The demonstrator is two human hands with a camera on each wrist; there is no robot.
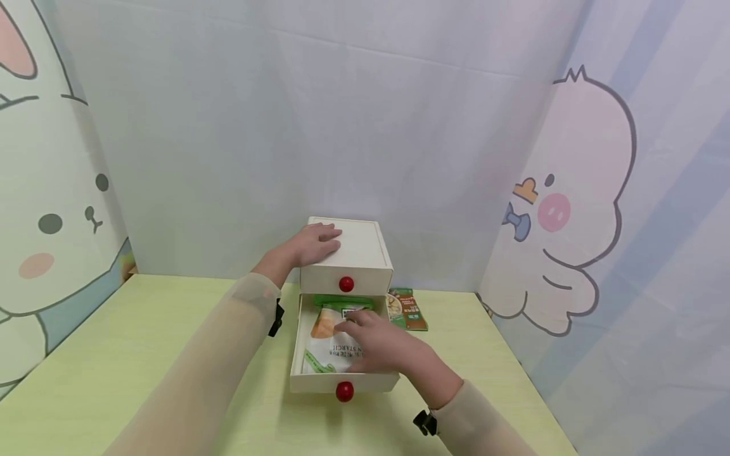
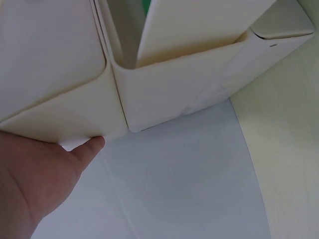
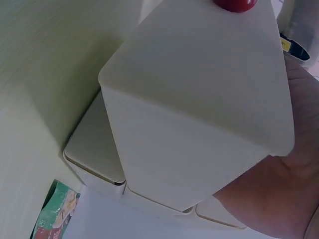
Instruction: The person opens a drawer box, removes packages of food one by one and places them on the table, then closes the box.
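Note:
A small white drawer cabinet (image 1: 356, 248) with red knobs stands on the table, one drawer (image 1: 319, 382) pulled out below the top one. In this drawer lies a white and green packet (image 1: 333, 345) with "STARCH" printed on it. My left hand (image 1: 312, 244) rests on the cabinet's top; in the left wrist view its thumb (image 2: 91, 150) touches the edge. My right hand (image 1: 379, 342) reaches over the drawer's right side, its fingers spread above or on the packet; contact is unclear. The drawer wall hides those fingers in the right wrist view.
A green and brown packet (image 1: 407, 310) lies on the table right of the cabinet. Behind stands a pale curtain (image 1: 342, 126) with cartoon figures at both sides. Another closed tier (image 3: 94, 144) shows beneath the pulled-out drawer. The table (image 1: 188, 304) is light yellow-green.

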